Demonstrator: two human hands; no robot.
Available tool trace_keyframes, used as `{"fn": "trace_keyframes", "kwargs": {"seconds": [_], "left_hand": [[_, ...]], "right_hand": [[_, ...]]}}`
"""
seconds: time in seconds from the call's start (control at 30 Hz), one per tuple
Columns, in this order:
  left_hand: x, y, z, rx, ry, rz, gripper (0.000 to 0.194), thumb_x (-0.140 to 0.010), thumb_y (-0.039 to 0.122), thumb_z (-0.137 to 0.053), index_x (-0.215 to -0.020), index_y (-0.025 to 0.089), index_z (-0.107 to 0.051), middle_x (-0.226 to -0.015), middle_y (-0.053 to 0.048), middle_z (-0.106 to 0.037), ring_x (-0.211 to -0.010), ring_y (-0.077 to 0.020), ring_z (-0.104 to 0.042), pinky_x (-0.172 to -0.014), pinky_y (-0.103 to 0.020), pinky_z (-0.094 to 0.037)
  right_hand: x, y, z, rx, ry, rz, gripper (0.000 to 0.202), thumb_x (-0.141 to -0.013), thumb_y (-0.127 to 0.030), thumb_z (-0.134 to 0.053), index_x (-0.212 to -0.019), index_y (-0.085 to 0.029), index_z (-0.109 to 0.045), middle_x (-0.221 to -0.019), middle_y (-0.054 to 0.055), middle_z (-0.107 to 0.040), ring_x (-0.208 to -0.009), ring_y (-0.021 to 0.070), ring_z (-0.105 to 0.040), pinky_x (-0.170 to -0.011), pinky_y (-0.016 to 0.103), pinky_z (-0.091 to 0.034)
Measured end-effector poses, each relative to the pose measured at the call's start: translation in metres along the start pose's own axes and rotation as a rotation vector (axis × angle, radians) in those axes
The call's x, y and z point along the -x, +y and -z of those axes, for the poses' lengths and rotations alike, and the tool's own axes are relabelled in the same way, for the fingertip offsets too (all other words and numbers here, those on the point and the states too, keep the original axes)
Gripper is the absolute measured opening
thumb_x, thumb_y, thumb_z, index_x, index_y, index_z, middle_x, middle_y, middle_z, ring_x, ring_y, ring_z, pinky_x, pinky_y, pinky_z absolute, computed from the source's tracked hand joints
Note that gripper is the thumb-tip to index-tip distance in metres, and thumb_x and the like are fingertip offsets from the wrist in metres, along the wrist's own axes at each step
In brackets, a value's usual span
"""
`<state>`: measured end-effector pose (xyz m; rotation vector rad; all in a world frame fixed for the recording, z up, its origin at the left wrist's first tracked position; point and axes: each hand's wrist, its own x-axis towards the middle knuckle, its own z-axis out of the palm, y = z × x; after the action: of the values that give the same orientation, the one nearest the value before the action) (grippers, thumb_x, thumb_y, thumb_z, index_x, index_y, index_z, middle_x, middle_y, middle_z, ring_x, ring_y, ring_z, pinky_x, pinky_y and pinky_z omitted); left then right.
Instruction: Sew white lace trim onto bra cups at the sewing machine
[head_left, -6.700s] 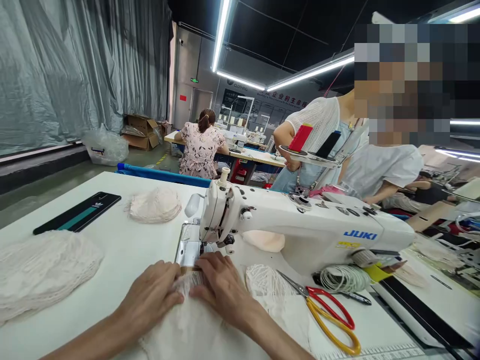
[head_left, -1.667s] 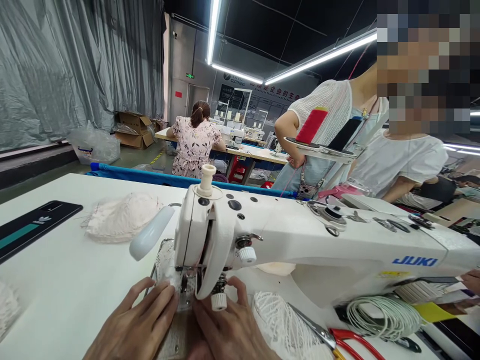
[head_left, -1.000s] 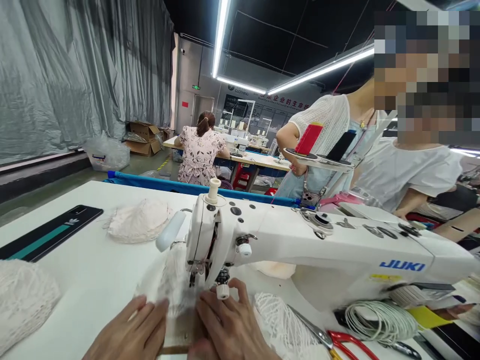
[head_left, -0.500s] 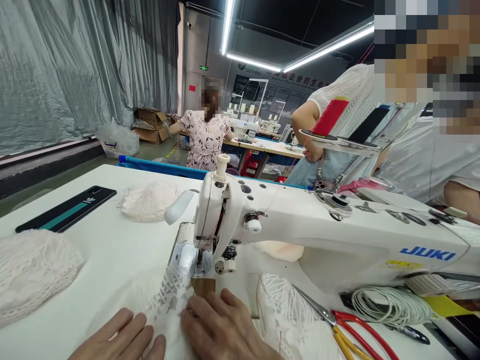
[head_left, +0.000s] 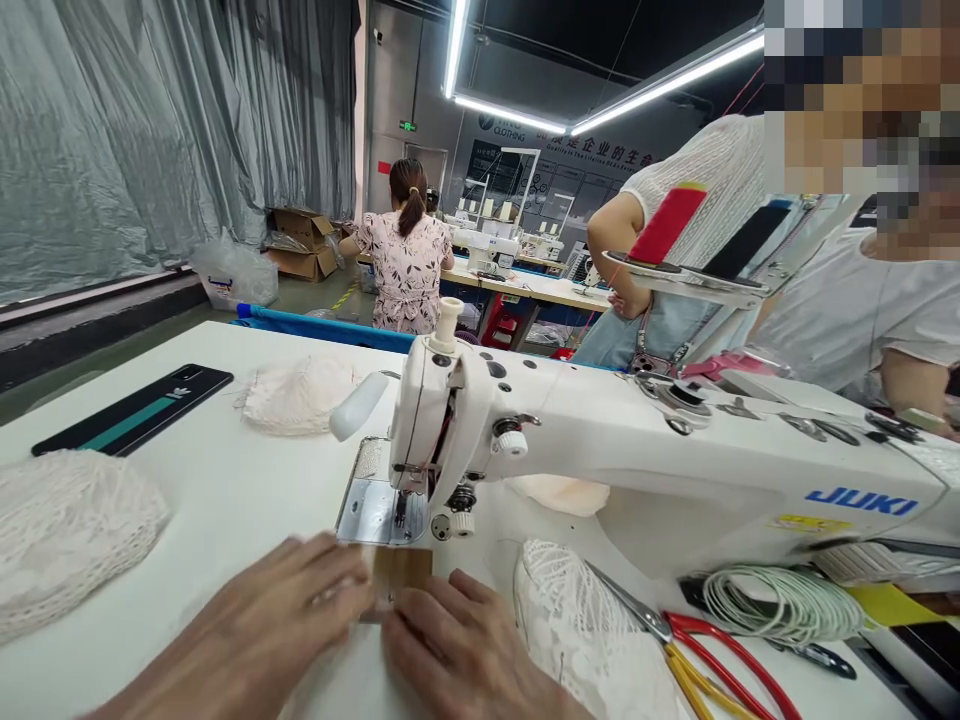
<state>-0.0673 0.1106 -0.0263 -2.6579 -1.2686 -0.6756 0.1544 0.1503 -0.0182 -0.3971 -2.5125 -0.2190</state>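
My left hand (head_left: 300, 605), slightly blurred, has its fingers bent together beside a brown plate (head_left: 405, 570) in front of the sewing machine's needle plate (head_left: 367, 508). My right hand (head_left: 457, 640) is curled low over the plate's right side, fingertips tucked under. What either hand pinches is hidden. The presser foot (head_left: 402, 510) of the white sewing machine (head_left: 585, 420) stands just beyond my hands. Right of my right hand lies a white lace piece (head_left: 577, 620), with scissors (head_left: 667, 630) with red and yellow handles partly on it.
Left on the table (head_left: 225, 530) lie a lace piece (head_left: 75, 540), a pale cup-shaped piece (head_left: 300, 395) and a dark phone-like object (head_left: 135, 410). A coiled pale cord (head_left: 784, 610) is at right. Thread cones (head_left: 667, 225) stand behind the machine; people (head_left: 409, 250) are farther back.
My left hand has moved right and forward to the brown plate, its spread fingers drawn together. The sheer lace spread by the needle is no longer visible there. My right hand shifted slightly right.
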Motion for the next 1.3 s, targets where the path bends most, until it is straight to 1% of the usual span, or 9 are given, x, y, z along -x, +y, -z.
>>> {"fn": "trace_keyframes", "kwargs": {"seconds": [0.03,0.1,0.23,0.4,0.67,0.93,1.03,1.2,1.3], "left_hand": [[-0.015,-0.004,0.003,0.130,-0.074,0.055,0.037,-0.090,0.014,-0.045,-0.118,0.033,-0.059,-0.110,0.002,-0.068,-0.103,-0.0160,-0.059,-0.095,-0.029,-0.042],[-0.036,-0.014,0.006,0.208,-0.138,0.046,0.043,-0.089,0.015,-0.050,-0.126,0.036,-0.052,-0.109,0.004,-0.067,-0.102,-0.0145,-0.059,-0.092,-0.026,-0.044],[-0.040,-0.037,0.011,0.417,-0.314,0.071,0.047,-0.087,0.013,-0.052,-0.129,0.035,-0.049,-0.095,0.004,-0.065,-0.089,-0.0146,-0.060,-0.076,-0.021,-0.049],[-0.024,-0.055,0.009,0.446,-0.286,0.164,0.029,-0.093,0.018,-0.045,-0.116,0.030,-0.057,-0.088,0.002,-0.063,-0.089,-0.0160,-0.057,-0.080,-0.025,-0.046],[-0.018,-0.046,-0.011,0.326,-0.191,0.244,0.032,-0.094,0.020,-0.036,-0.118,0.025,-0.056,-0.091,0.000,-0.064,-0.077,-0.0151,-0.059,-0.066,-0.023,-0.046],[-0.019,-0.041,-0.012,0.335,-0.197,0.226,0.034,-0.091,0.014,-0.034,-0.112,0.023,-0.058,-0.083,0.000,-0.061,-0.072,-0.0150,-0.056,-0.064,-0.024,-0.046],[-0.018,-0.042,-0.012,0.345,-0.212,0.237,0.036,-0.090,0.013,-0.035,-0.116,0.024,-0.056,-0.086,-0.001,-0.061,-0.074,-0.0153,-0.056,-0.064,-0.023,-0.046],[-0.017,-0.043,-0.012,0.377,-0.264,0.280,0.038,-0.090,0.012,-0.037,-0.120,0.027,-0.053,-0.090,-0.001,-0.060,-0.080,-0.0169,-0.058,-0.067,-0.025,-0.048],[-0.016,-0.044,-0.012,0.410,-0.287,0.307,0.037,-0.090,0.012,-0.037,-0.120,0.028,-0.052,-0.090,-0.001,-0.058,-0.082,-0.0178,-0.057,-0.069,-0.027,-0.048]], "right_hand": [[0.000,0.000,0.000,0.004,0.013,0.002,0.029,-0.093,-0.007,-0.031,-0.091,-0.009,-0.060,-0.070,0.005,-0.059,-0.059,0.0150,-0.052,-0.049,0.028,-0.035],[0.000,0.002,0.000,0.010,0.038,0.009,0.027,-0.093,-0.006,-0.033,-0.092,-0.010,-0.059,-0.074,0.006,-0.061,-0.061,0.0149,-0.054,-0.048,0.027,-0.035],[0.001,0.007,0.000,0.007,0.053,0.008,0.025,-0.092,-0.006,-0.035,-0.088,-0.011,-0.059,-0.075,0.006,-0.062,-0.056,0.0134,-0.050,-0.045,0.027,-0.032],[0.001,0.009,-0.005,-0.037,0.022,-0.004,0.031,-0.096,-0.009,-0.031,-0.086,-0.011,-0.060,-0.074,0.006,-0.060,-0.058,0.0141,-0.051,-0.046,0.027,-0.035],[-0.003,0.008,-0.012,0.023,0.004,-0.013,0.030,-0.095,-0.009,-0.036,-0.077,-0.014,-0.059,-0.078,0.004,-0.063,-0.058,0.0134,-0.050,-0.046,0.027,-0.031],[-0.003,0.009,-0.013,0.031,-0.006,0.005,0.029,-0.096,-0.011,-0.038,-0.074,-0.014,-0.058,-0.093,0.003,-0.067,-0.060,0.0126,-0.051,-0.046,0.027,-0.031],[-0.003,0.009,-0.014,0.017,-0.004,0.004,0.027,-0.095,-0.011,-0.040,-0.075,-0.015,-0.058,-0.097,0.002,-0.068,-0.062,0.0127,-0.052,-0.047,0.027,-0.033],[-0.005,0.009,-0.016,0.031,0.053,0.009,0.027,-0.093,-0.008,-0.041,-0.074,-0.014,-0.058,-0.090,0.002,-0.069,-0.061,0.0127,-0.053,-0.047,0.027,-0.033],[-0.005,0.008,-0.017,0.021,0.039,0.011,0.028,-0.094,-0.008,-0.040,-0.075,-0.014,-0.059,-0.082,0.002,-0.068,-0.061,0.0132,-0.053,-0.047,0.027,-0.034]]}}
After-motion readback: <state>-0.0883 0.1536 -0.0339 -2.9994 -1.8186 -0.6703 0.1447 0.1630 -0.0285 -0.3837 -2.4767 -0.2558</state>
